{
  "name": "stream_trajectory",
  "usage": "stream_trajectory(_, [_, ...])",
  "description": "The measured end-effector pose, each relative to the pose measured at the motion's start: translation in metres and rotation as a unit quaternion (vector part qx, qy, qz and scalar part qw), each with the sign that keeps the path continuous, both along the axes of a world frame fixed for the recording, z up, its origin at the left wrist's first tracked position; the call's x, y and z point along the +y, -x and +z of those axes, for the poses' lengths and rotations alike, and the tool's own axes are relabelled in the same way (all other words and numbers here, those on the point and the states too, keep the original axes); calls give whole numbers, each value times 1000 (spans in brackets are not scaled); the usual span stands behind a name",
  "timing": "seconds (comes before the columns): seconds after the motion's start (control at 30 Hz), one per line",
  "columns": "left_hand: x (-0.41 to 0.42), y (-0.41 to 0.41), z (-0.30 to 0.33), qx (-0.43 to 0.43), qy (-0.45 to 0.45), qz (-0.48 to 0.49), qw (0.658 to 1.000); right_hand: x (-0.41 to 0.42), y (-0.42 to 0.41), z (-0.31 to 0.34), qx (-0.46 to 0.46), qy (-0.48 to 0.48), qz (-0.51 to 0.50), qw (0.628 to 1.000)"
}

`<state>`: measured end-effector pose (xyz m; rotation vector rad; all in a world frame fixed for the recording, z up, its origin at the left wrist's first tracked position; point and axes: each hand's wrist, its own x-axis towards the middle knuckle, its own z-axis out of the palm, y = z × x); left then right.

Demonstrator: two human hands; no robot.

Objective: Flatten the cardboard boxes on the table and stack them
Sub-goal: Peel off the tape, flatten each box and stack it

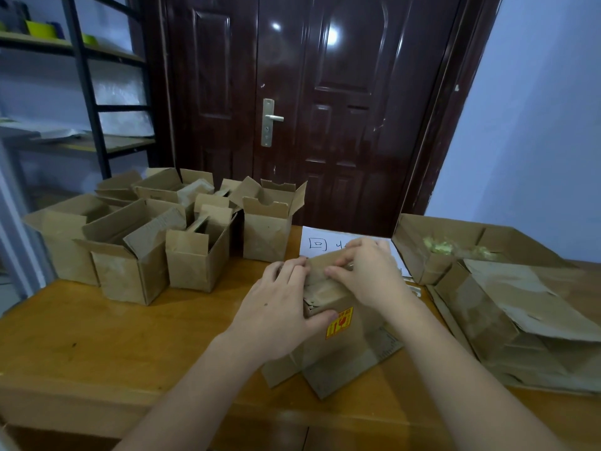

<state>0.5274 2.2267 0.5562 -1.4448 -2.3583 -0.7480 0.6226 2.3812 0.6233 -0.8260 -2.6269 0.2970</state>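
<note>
Cardboard box [338, 340] gripped by left hand [276, 307] and right hand [367, 275], fingers curled.

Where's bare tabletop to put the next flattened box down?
Near-left table is bare, bordered by the open boxes behind, the left hand and the near edge. A narrow strip lies bare in front of the held box. Crowded: back-left with open boxes, right with the flattened stack and large box; paper behind the right hand.
</note>
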Motion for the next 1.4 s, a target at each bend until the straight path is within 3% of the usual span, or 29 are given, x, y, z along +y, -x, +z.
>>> stream_trajectory(0.1, [2, 0, -1, 0, -1, 2, 1000, -3, 1, -1, 15, -4, 21, 1000])
stream_trajectory(0.2, [1, 1, 0, 1, 4, 4, 1000, 1, 5, 2, -14, -72, -12, 997])
stream_trajectory(0.3, [0, 1, 0, -6, 13, 2, 1000, 19, -3, 12, 27, -90, -27, 995])
stream_trajectory(0.47, [2, 1, 0, -6, 10, 4, 1000, 7, -9, 7, 110, 27, 83, 990])
stream_trajectory(0.57, [1, 1, 0, -8, 12, 3, 1000, 9, -10, 3, 110, 109, 62, 986])
stream_trajectory(0.7, [2, 0, 2, -14, 20, -1, 1000, 18, -11, 4, 8, 51, 5, 999])
stream_trajectory(0.93, [0, -2, 8, -18, 37, -3, 999, 38, -6, 6, 31, -35, -67, 997])
stream_trajectory(1.0, [-1, -2, 8, -17, 41, -2, 999, 48, -12, 9, 63, -16, -69, 996])
stream_trajectory(1.13, [-1, -3, 10, -14, 50, 0, 999, 44, -21, 3, 130, 63, 24, 989])
stream_trajectory(1.2, [-1, -3, 12, -15, 61, -3, 998, 46, -24, 3, 155, 116, 10, 981])
stream_trajectory(1.4, [9, 0, 41, 68, 175, 15, 982, 53, -25, 0, 67, 139, -54, 987])
